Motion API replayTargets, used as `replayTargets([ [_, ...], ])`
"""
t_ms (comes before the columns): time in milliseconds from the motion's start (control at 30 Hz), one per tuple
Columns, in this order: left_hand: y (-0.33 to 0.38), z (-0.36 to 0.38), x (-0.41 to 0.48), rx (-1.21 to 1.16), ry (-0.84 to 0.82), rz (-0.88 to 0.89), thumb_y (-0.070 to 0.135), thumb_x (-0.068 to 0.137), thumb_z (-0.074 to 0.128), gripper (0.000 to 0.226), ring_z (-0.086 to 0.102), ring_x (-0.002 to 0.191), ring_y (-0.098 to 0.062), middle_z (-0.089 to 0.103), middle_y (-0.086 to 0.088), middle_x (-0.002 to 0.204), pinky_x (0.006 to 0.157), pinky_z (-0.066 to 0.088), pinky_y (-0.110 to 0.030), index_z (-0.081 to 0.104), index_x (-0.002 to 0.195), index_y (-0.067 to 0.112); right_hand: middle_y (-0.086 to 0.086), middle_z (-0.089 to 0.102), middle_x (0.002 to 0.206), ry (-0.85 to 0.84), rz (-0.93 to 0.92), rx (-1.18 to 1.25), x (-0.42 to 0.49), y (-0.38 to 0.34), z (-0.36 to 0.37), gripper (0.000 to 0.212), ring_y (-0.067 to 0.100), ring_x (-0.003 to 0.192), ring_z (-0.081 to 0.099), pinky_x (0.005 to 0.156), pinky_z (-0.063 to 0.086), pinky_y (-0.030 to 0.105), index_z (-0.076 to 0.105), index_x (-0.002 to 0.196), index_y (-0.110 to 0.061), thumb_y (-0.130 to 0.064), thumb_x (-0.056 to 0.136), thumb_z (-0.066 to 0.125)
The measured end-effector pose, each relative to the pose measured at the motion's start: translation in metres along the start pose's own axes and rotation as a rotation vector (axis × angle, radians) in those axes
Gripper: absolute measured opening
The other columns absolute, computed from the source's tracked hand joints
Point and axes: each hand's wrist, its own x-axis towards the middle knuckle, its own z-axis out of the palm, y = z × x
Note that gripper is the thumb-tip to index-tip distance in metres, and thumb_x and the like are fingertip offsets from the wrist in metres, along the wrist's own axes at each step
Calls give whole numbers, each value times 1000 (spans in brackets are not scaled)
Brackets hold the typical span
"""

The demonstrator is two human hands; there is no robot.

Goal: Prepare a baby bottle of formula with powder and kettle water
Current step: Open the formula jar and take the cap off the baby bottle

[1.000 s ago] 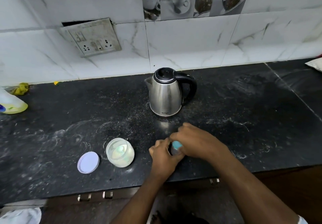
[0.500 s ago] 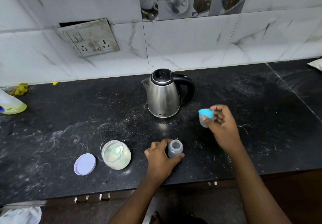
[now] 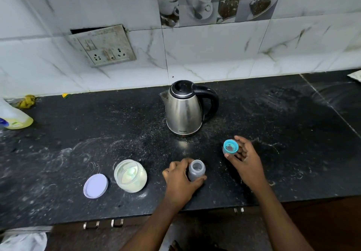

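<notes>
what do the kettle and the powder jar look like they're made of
Kettle: brushed stainless steel body, judging by its grey metallic sheen; the glossy black lid and handle look plastic. Powder jar: clear, probably plastic, with pale powder visible through its wall.

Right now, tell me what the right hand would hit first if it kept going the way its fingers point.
Likely the kettle: the right hand, holding the blue cap, points up-left toward its base. Depth is unclear.

The small grey baby bottle [image 3: 196,172] stands upright and uncapped on the dark surface [image 3: 283,114]. Its blue-ringed cap [image 3: 230,147] is off to its right, tipped on its side. Left of the bottle sits the open powder jar [image 3: 130,175], its lilac lid [image 3: 95,185] flat alongside. The steel kettle [image 3: 184,108] stands behind, lid shut.
</notes>
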Motion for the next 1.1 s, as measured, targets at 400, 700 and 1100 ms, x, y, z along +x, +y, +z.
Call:
replayTargets([
  [400,4,-6,-7,-18,-49,-15,63,70,88,74,41,130,-3,59,28,129,97,21,-28,55,133,45,-9,67,132,-84,-1,39,-21,-5,7,66,-2,116,66,92,56,18,54,136,-22,8,84,79],
  [700,34,-37,-20,-136,120,270,65,96,59,59,23,156,-10,30,21,169,122,23,-41,48,150,43,-11,73,123,-171,-39,111,-40,-31,0,58,9,115,70,96,57,24,65,132,-27,2,85,81],
  [1100,96,-50,-11,-36,-66,397,61,98,60,26,7,155,-1,16,21,173,115,21,-45,70,99,37,-19,62,129,-354,-302,-107,-43,-78,-15,58,13,126,63,105,53,33,66,136,-31,1,89,76],
])
